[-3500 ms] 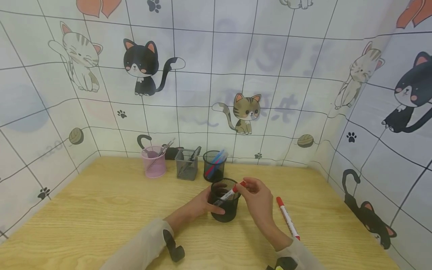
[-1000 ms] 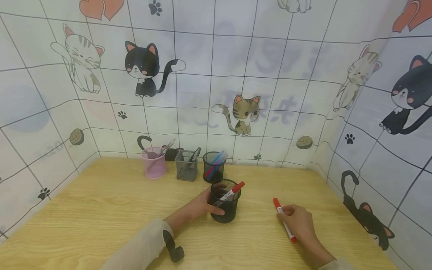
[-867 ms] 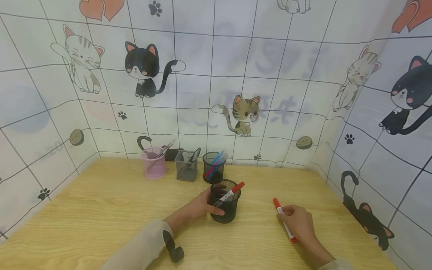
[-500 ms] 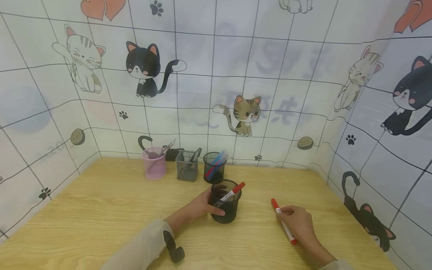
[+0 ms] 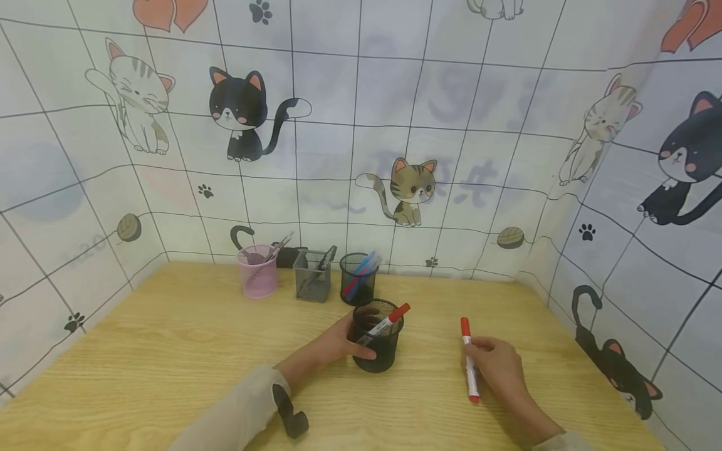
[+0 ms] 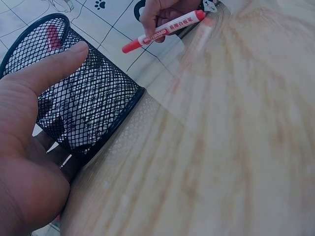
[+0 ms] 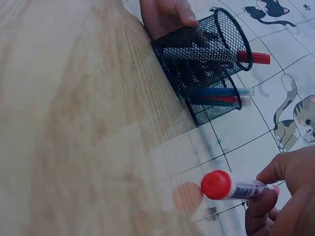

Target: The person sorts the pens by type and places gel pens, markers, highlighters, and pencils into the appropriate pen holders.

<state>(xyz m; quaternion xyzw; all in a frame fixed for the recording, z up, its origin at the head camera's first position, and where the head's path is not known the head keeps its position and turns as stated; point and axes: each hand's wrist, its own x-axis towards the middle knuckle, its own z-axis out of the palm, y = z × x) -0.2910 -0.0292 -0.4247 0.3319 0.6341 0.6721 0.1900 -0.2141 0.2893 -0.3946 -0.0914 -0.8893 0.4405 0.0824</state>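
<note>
My left hand (image 5: 345,338) grips a round black mesh pen holder (image 5: 382,354), thumb across its near side and fingers behind it. Inside leans a white marker with a red cap (image 5: 399,312), its capped end sticking out over the rim. To the right, my right hand (image 5: 499,366) pinches a second red-and-white whiteboard marker (image 5: 471,376) between thumb and fingers. In the left wrist view this marker (image 6: 167,28) is held just off the tabletop. Its red end (image 7: 216,185) points toward the camera in the right wrist view.
Along the back of the wooden table (image 5: 169,351) stand a pink pen cup (image 5: 259,279), a square grey mesh holder (image 5: 313,285) and another black mesh holder (image 5: 358,288), all with pens in them. A cat-patterned wall covering (image 5: 321,144) rises behind and at both sides.
My right hand let go of the first marker, leaving it in the pen holder, and moved right to the second one. That marker has since been lifted and turned more upright in view.
</note>
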